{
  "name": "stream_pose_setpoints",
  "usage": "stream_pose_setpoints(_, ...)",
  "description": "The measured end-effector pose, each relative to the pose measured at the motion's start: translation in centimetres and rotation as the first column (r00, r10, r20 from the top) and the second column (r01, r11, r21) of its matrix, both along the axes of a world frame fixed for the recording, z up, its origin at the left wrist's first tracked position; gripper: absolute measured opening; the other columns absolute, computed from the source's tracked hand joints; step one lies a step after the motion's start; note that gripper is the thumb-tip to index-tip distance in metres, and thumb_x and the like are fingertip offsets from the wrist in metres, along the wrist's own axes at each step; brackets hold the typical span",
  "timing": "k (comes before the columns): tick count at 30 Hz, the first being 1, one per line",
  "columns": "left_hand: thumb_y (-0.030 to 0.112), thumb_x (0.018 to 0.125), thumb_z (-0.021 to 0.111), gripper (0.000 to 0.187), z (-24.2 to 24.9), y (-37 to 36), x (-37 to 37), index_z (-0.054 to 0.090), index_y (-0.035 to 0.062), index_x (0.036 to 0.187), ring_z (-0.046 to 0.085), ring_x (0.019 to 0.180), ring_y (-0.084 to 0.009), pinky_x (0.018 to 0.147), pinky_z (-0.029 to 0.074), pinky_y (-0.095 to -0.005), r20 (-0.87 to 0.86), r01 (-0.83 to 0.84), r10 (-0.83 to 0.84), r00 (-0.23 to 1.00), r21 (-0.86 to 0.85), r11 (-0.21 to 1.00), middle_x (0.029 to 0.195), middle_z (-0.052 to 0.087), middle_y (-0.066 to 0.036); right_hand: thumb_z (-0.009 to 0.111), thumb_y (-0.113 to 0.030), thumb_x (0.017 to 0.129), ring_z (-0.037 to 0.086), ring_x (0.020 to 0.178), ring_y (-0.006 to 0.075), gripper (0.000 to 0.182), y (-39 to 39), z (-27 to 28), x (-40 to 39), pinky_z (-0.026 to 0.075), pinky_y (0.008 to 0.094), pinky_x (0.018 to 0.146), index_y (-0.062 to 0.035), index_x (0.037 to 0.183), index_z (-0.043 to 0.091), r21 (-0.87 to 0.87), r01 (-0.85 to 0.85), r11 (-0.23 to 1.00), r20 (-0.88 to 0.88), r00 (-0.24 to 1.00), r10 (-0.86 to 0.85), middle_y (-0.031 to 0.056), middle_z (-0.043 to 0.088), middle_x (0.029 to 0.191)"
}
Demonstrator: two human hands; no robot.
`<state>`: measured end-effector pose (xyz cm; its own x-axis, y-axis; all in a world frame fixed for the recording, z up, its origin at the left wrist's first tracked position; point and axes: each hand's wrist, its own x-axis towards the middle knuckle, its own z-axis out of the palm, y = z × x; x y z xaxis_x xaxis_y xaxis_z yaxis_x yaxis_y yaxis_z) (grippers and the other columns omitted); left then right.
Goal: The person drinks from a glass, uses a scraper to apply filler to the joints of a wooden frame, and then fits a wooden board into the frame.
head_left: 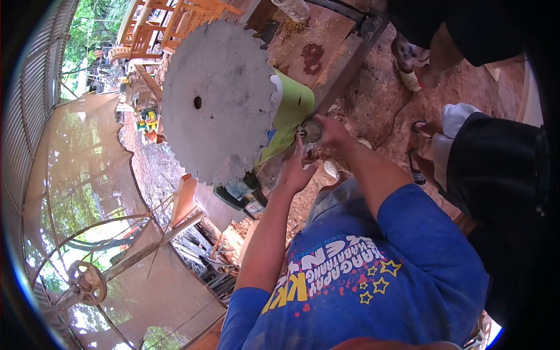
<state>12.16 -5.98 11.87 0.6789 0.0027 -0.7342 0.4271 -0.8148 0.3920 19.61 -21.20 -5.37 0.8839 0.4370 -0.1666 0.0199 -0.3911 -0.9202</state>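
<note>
My right hand is wrapped around a small round glass jar at the bench edge. My left hand has its index finger stretched up to the jar's mouth, with the thumb held apart. A large grey circular saw blade with a toothed rim and a centre hole lies just beyond my hands. Under its right side shows a yellow-green sheet with a curled edge, close to the jar.
A wooden bench top with sawdust and a dark stain bears a clear container. A dark green power tool sits below the blade. People's sandalled feet stand at right. Wooden chairs are behind; a spoked wheel is at lower left.
</note>
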Motion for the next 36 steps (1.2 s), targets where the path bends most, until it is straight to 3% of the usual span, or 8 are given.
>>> stream_pose_setpoints(4, 0.026, 0.096, 0.074, 0.114, -1.0, 0.5, -0.3, -0.014, 0.0254, 0.169, 0.068, 0.126, -0.0357, 0.111, 0.050, -0.0426, 0.022, -0.003, 0.004, 1.000, -0.003, 1.000, 0.144, 0.062, -0.027, 0.088, -0.032, 0.062, 0.063, 0.120, 0.0433, 0.079, -0.4, 0.7, 0.1, 0.051, 0.0490, 0.103, -0.0060, 0.132, 0.061, 0.052, -0.029, 0.998, -0.053, 0.998, 0.031, 0.0247, 0.068, 0.123)
stream_pose_setpoints(10, 0.031, 0.094, 0.073, 0.113, -1.0, 0.5, -0.5, -0.011, 0.0272, 0.169, 0.065, 0.128, -0.0399, 0.114, 0.047, -0.0468, 0.009, -0.051, 0.051, 0.999, -0.025, 0.998, 0.141, 0.065, -0.024, 0.089, -0.035, 0.062, 0.062, 0.120, 0.0435, 0.080, 0.0, 0.1, -0.2, 0.050, 0.0494, 0.104, -0.0052, 0.132, 0.062, -0.002, -0.001, 1.000, 0.012, 1.000, 0.001, 0.0249, 0.068, 0.123)
stream_pose_setpoints(19, 0.027, 0.095, 0.073, 0.114, -0.7, 0.2, -0.2, -0.014, 0.0259, 0.169, 0.068, 0.126, -0.0372, 0.111, 0.049, -0.0438, -0.010, -0.027, 0.027, 1.000, -0.004, 1.000, 0.144, 0.062, -0.025, 0.090, -0.034, 0.060, 0.061, 0.124, 0.0440, 0.094, 0.3, -0.9, -0.5, 0.049, 0.0487, 0.106, -0.0049, 0.142, 0.057, -0.012, 0.030, 0.999, -0.012, 0.999, -0.030, 0.0265, 0.065, 0.130)
stream_pose_setpoints(25, 0.027, 0.096, 0.074, 0.114, 0.0, 0.0, -0.1, -0.014, 0.0244, 0.169, 0.068, 0.126, -0.0361, 0.112, 0.050, -0.0425, -0.022, -0.025, 0.024, 0.999, -0.012, 1.000, 0.145, 0.062, -0.025, 0.086, -0.029, 0.061, 0.064, 0.119, 0.0425, 0.080, 0.3, -1.4, -0.6, 0.052, 0.0478, 0.103, -0.0091, 0.135, 0.062, -0.071, 0.028, 0.997, -0.029, 0.999, -0.030, 0.0229, 0.069, 0.124)
stream_pose_setpoints(28, 0.028, 0.096, 0.074, 0.114, 0.1, -0.3, 0.0, -0.014, 0.0243, 0.169, 0.068, 0.126, -0.0362, 0.112, 0.050, -0.0426, -0.019, -0.018, 0.018, 1.000, 0.001, 1.000, 0.145, 0.063, -0.025, 0.085, -0.029, 0.062, 0.064, 0.119, 0.0426, 0.078, 0.5, -1.3, -0.6, 0.052, 0.0483, 0.103, -0.0091, 0.133, 0.062, -0.040, 0.062, 0.997, 0.032, 0.998, -0.061, 0.0223, 0.069, 0.123)
stream_pose_setpoints(36, 0.027, 0.095, 0.074, 0.114, 0.6, -0.7, 0.2, -0.012, 0.0239, 0.169, 0.067, 0.127, -0.0370, 0.112, 0.049, -0.0434, -0.003, 0.008, -0.008, 1.000, 0.028, 1.000, 0.143, 0.064, -0.024, 0.087, -0.030, 0.062, 0.062, 0.119, 0.0428, 0.082, -0.3, 0.7, -0.5, 0.051, 0.0495, 0.102, -0.0093, 0.136, 0.059, -0.037, 0.017, 0.999, -0.018, 1.000, -0.018, 0.0236, 0.068, 0.121)
